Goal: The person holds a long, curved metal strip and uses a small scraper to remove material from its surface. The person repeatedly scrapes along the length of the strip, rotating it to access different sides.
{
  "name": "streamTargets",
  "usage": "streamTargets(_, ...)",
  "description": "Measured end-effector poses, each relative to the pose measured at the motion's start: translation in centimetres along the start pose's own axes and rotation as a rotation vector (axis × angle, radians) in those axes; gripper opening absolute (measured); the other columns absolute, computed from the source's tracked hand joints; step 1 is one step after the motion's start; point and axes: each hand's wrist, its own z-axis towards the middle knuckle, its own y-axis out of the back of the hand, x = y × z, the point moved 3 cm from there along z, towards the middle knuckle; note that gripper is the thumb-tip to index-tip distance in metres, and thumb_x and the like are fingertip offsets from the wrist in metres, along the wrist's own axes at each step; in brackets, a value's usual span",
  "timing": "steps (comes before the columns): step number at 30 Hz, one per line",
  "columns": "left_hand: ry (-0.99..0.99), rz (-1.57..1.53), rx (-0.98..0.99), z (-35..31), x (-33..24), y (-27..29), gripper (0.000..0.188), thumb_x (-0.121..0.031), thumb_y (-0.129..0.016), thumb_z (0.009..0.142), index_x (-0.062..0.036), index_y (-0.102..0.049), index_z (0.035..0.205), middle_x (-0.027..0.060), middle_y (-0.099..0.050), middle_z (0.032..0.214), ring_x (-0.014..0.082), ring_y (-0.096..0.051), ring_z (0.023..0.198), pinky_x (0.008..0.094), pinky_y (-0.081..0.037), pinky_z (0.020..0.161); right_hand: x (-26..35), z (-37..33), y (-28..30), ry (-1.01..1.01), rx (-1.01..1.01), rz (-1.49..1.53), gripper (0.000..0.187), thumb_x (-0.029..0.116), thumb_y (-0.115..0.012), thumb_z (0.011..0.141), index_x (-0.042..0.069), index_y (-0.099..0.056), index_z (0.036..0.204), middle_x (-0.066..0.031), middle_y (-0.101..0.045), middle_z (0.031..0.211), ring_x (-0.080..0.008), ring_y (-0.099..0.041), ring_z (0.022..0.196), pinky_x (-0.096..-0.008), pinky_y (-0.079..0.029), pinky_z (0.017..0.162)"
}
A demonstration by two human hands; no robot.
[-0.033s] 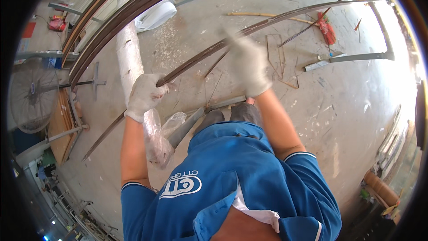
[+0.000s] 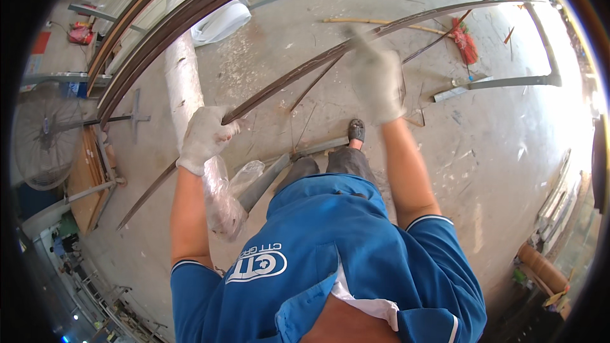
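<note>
A long, thin dark brown bar (image 2: pixel 289 79) runs slantwise in front of me, from the lower left to the far right; fisheye bending makes it look curved. My left hand (image 2: pixel 206 134), in a whitish work glove, is closed around the bar left of the middle. Also gloved, my right hand (image 2: pixel 377 82) is at the bar farther to the right, its fingers blurred by motion. Whether those fingers grip the bar or hold anything cannot be made out.
More brown bars (image 2: pixel 184 16) lie across the upper left, beside a plastic-wrapped roll (image 2: pixel 184 79). A standing fan (image 2: pixel 47 128) is at left. A red broom head (image 2: pixel 465 43) and metal frame pieces (image 2: pixel 508 82) are at far right. My shoe (image 2: pixel 356 129) is on the concrete floor.
My right hand has moved to the right along the bar. My left hand and the bar have stayed almost in place. My shoe has come into sight below the right hand.
</note>
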Motion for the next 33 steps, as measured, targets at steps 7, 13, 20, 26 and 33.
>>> streamTargets(7, 0.027, 0.035, -0.024, -0.2, -1.0, -0.3, 0.038, -0.04, -0.074, 0.084, -0.0037, -0.076, 0.097, 0.0165, -0.066, 0.068, 0.0302, -0.064, 0.061, 0.0395, -0.049, 0.064, -11.8, 6.0, 14.4, -0.213, -0.506, 0.367, 0.03, 0.027, -0.053, 0.106, 0.001, -0.068, 0.107, 0.0041, -0.053, 0.073, -0.0056, -0.045, 0.065, -0.0248, -0.04, 0.061)
streamTargets(13, 0.098, 0.096, -0.111, -0.5, -2.3, -0.7, 0.035, -0.037, -0.077, 0.084, -0.0032, -0.074, 0.092, 0.014, -0.065, 0.067, 0.0291, -0.063, 0.061, 0.0384, -0.048, 0.062, -10.4, 0.6, 10.8, -0.422, -0.21, 0.631, 0.024, 0.023, -0.056, 0.107, 0.002, -0.066, 0.114, 0.0026, -0.06, 0.083, -0.0051, -0.049, 0.071, -0.022, -0.042, 0.066)
streamTargets(20, 0.11, 0.205, -0.124, -0.7, -2.4, -1.0, 0.031, -0.03, -0.081, 0.08, -0.0042, -0.073, 0.096, 0.0139, -0.067, 0.074, 0.0287, -0.064, 0.065, 0.0374, -0.049, 0.063, -10.4, -1.9, 8.1, -0.482, -0.064, 0.77, 0.02, 0.016, -0.055, 0.106, 0.003, -0.063, 0.118, -0.0009, -0.065, 0.088, -0.0056, -0.055, 0.074, -0.0218, -0.046, 0.069)
streamTargets(26, 0.068, 0.194, -0.226, -1.2, -1.6, -1.9, 0.03, -0.023, -0.081, 0.079, -0.006, -0.072, 0.101, 0.0146, -0.07, 0.083, 0.0319, -0.068, 0.074, 0.0388, -0.052, 0.069, -6.5, -2.6, 6.3, -0.44, 0.071, 0.58, 0.019, 0.011, -0.061, 0.102, 0.0, -0.065, 0.118, -0.001, -0.066, 0.084, -0.0066, -0.057, 0.072, -0.024, -0.049, 0.066)
streamTargets(33, 0.039, 0.207, -0.208, -1.0, -1.8, -1.7, 0.035, -0.028, -0.081, 0.082, -0.0005, -0.072, 0.101, 0.0147, -0.067, 0.076, 0.0233, -0.063, 0.065, 0.0345, -0.049, 0.064, -5.0, -2.9, 4.9, -0.251, -0.021, 0.329, 0.019, 0.01, -0.069, 0.096, 0.001, -0.07, 0.112, -0.0073, -0.067, 0.076, -0.009, -0.059, 0.067, -0.0249, -0.05, 0.064)
